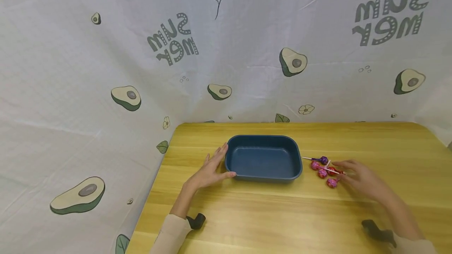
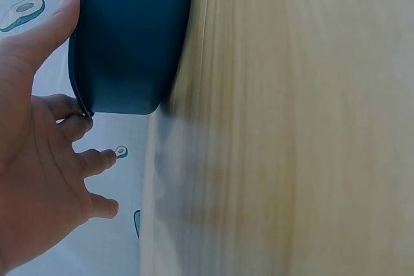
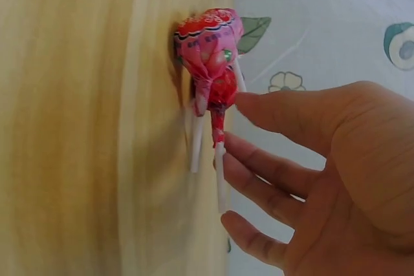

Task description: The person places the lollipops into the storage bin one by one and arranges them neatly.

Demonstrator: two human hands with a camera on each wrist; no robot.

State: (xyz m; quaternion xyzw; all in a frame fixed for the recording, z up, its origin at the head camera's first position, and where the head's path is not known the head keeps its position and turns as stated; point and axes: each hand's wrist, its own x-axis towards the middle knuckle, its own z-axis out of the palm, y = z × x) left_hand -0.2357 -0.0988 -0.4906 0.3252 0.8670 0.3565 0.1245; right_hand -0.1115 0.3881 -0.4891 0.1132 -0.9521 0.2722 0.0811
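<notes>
A dark blue rectangular tray [image 1: 264,178] with rounded corners lies on the table. My left hand [image 1: 209,173] is at its left end with fingers spread, the thumb at the near corner and the other fingertips along the side. To the right of the tray lie several wrapped lollipops: a purple one [image 1: 323,160], a red one [image 1: 331,171] and pink ones [image 1: 332,183]. Over this group reaches my right hand [image 1: 361,177], thumb and fingers apart. In the right wrist view its thumb tip is right at the red lollipop [image 3: 224,87], with fingertips beside the white stick.
The wooden table [image 1: 268,214] meets a white cloth [image 1: 247,101] printed with avocados at its back and left edges. Dark wrist-worn devices [image 1: 196,221] sit on both forearms, near the sleeves.
</notes>
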